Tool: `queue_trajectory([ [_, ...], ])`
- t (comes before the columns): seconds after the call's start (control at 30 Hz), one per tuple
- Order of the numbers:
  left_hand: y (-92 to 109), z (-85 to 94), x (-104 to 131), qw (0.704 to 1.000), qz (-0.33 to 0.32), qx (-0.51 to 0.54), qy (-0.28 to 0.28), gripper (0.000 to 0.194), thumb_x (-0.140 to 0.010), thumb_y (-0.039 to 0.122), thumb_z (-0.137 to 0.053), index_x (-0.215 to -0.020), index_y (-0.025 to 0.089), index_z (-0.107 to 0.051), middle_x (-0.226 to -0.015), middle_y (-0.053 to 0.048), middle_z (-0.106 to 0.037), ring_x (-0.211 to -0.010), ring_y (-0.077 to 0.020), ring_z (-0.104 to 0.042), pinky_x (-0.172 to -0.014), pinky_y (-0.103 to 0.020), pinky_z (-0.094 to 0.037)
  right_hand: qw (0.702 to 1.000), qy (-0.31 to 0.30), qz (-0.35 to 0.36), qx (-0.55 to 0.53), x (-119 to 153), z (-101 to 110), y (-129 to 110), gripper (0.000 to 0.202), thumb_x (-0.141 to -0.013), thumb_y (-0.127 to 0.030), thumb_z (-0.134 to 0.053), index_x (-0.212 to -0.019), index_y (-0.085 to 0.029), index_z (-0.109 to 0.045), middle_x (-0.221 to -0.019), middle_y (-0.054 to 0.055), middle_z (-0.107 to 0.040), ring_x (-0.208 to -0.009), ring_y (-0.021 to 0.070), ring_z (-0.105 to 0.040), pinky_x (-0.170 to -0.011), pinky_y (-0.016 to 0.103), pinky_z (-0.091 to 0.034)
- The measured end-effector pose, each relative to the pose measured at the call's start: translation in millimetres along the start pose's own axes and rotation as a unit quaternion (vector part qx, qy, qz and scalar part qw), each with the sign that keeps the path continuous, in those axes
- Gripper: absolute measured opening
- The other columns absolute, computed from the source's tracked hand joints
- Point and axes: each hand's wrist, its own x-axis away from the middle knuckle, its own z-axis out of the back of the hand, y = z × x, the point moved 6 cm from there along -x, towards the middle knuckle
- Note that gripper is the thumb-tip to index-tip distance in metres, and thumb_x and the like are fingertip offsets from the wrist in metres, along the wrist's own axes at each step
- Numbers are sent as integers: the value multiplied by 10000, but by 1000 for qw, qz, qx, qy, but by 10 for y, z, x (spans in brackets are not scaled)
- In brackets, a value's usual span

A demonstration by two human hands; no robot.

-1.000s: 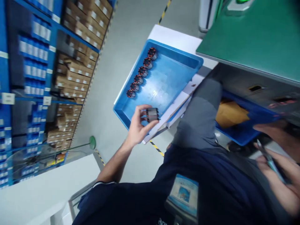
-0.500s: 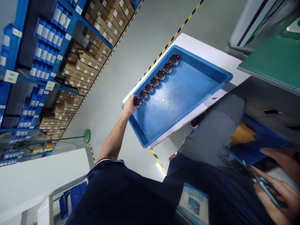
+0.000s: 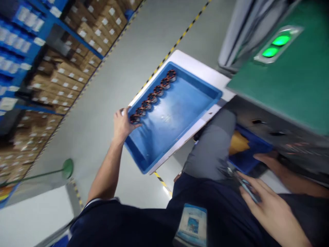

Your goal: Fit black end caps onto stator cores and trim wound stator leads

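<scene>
My left hand (image 3: pixel 123 124) is at the left end of a blue tray (image 3: pixel 183 141), thumb and fingers spread around the nearest motor stator (image 3: pixel 134 118) without visibly gripping it. Several more stators with copper windings, such as the far one (image 3: pixel 171 74), stand in a row along the tray's far long side. Low on the right, my right hand (image 3: pixel 267 206) is closed around small pliers (image 3: pixel 248 190) with light blue handles. The pliers' jaws are blurred against my dark clothing.
The tray rests on a white board (image 3: pixel 197 67). A green worktop (image 3: pixel 280 89) with two lit green buttons stands at right. Below it are a blue bin (image 3: pixel 246 161) with something yellow inside and another person's arm (image 3: pixel 285 171). Shelves of cartons (image 3: pixel 69 79) line the left.
The view has swung right, bringing the green buttons into sight. My left fingers have spread away from the end stator they were holding. My right hand keeps the pliers.
</scene>
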Motion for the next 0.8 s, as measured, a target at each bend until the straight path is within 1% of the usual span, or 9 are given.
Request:
queue_trajectory([
  [0.07,579,250,128,989,-74,76,102,1117,-853,571,-1046,-1776,211,-529,-1798,-239,-538,-1672,-524,-456,-1432,-688,-385,1000,7,-3,6,-27,48,-182,363,-1119,-411,-671,-1442,-323,-810,-1270,92,-899,-1103,369,-923,-906,534,-784],
  [0.17,1729,575,430,914,-206,254,240,1030,-786,705,-1082,-1660,360,-659,-1580,-120,-720,-1435,-514,-609,-1374,-789,-369,999,5,-27,24,-48,89,-287,442,-1100,-306,-685,-1523,-329,-808,-1311,77,-876,-1212,333,-896,-1073,521,-760],
  [0.3,3706,725,918,814,-384,421,107,1060,-819,679,-1088,-1690,265,-650,-1458,-130,-736,-1319,-429,-640,-1312,-688,-490,998,14,-55,20,85,173,-205,519,-1071,-246,-723,-1577,-329,-797,-1350,95,-857,-1275,317,-853,-1173,503,-720],
  [0.4,4974,722,1219,835,-425,348,27,954,-966,673,-980,-1709,197,-615,-1492,-154,-767,-1436,-434,-659,-1249,-614,-589,996,43,-78,1,299,273,-84,502,-1069,-241,-710,-1555,-314,-814,-1313,101,-861,-1214,308,-859,-1117,486,-736],
  [0.47,5496,693,1311,859,-433,273,29,902,-986,630,-976,-1663,138,-640,-1472,-192,-781,-1439,-445,-686,-1188,-588,-632,993,73,-92,-21,451,342,8,488,-1071,-245,-697,-1537,-303,-828,-1249,94,-871,-1145,295,-872,-1056,458,-747],
  [0.53,5727,671,1350,868,-438,230,49,669,-1026,530,-951,-1513,130,-726,-1416,-192,-797,-1395,-436,-734,-1159,-571,-641,987,110,-101,-52,585,406,95,439,-1085,-261,-701,-1496,-289,-854,-1191,86,-887,-1073,279,-882,-995,423,-749],
  [0.6,5711,665,1399,860,-449,235,59,451,-1049,439,-923,-1379,172,-769,-1372,-149,-813,-1319,-395,-789,-1113,-529,-646,979,149,-102,-97,690,465,158,337,-1110,-293,-724,-1400,-278,-895,-1159,78,-907,-1025,261,-890,-944,379,-743],
  [0.7,5431,683,1593,818,-490,300,42,515,-1030,484,-954,-1428,224,-756,-1367,-89,-842,-1190,-322,-835,-986,-450,-640,952,221,-105,-181,794,591,185,228,-1157,-334,-729,-1240,-251,-925,-973,38,-895,-822,200,-856,-777,295,-701],
  [0.8,5113,711,1912,769,-555,310,70,642,-1022,690,-932,-1487,281,-764,-1283,-60,-900,-1075,-303,-825,-917,-452,-573,905,317,-128,-251,834,823,136,239,-1186,-379,-726,-1173,-236,-917,-736,-25,-761,-612,145,-706,-629,263,-598],
])
